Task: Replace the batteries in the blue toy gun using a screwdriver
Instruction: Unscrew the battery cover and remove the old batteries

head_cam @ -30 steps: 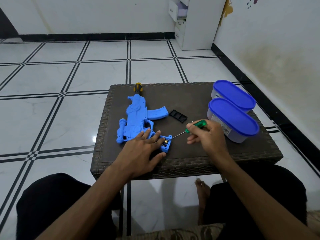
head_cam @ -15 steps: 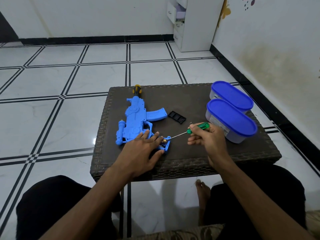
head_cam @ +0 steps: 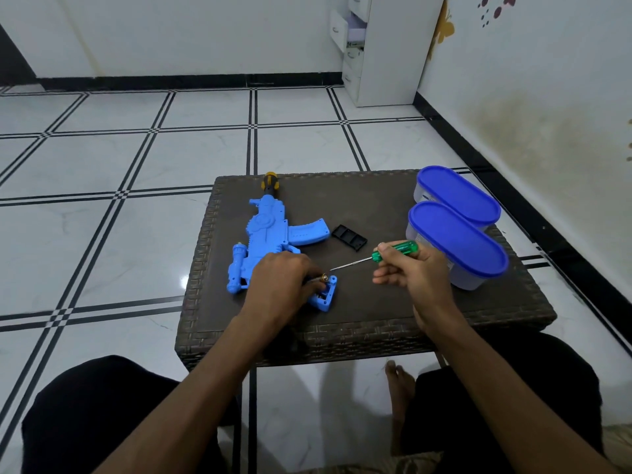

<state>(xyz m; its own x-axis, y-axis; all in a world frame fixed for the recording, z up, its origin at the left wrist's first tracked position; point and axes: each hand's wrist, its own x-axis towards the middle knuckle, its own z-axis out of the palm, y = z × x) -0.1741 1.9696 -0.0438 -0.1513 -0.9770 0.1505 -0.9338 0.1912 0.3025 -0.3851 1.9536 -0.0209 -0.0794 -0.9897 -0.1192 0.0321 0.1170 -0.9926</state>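
Observation:
The blue toy gun (head_cam: 266,234) lies on the dark wicker table (head_cam: 376,319), muzzle pointing away from me. Its open battery compartment (head_cam: 325,297) is at the near end, in the grip. My left hand (head_cam: 284,285) rests over the grip and pinches a battery (head_cam: 324,278) that sticks up out of the compartment. My right hand (head_cam: 410,271) holds a green-handled screwdriver (head_cam: 396,251); its thin shaft points left, its tip just beside the battery. The black battery cover (head_cam: 349,237) lies loose on the table beside the gun's magazine.
Two oval containers with blue lids (head_cam: 456,234) stand at the table's right side, close behind my right hand. My knees in black trousers flank the table's near edge. A white drawer cabinet (head_cam: 376,49) stands against the far wall.
My left hand's fingers have curled from lying flat on the grip to pinching the battery, which now stands raised out of the compartment. The screwdriver has lifted slightly.

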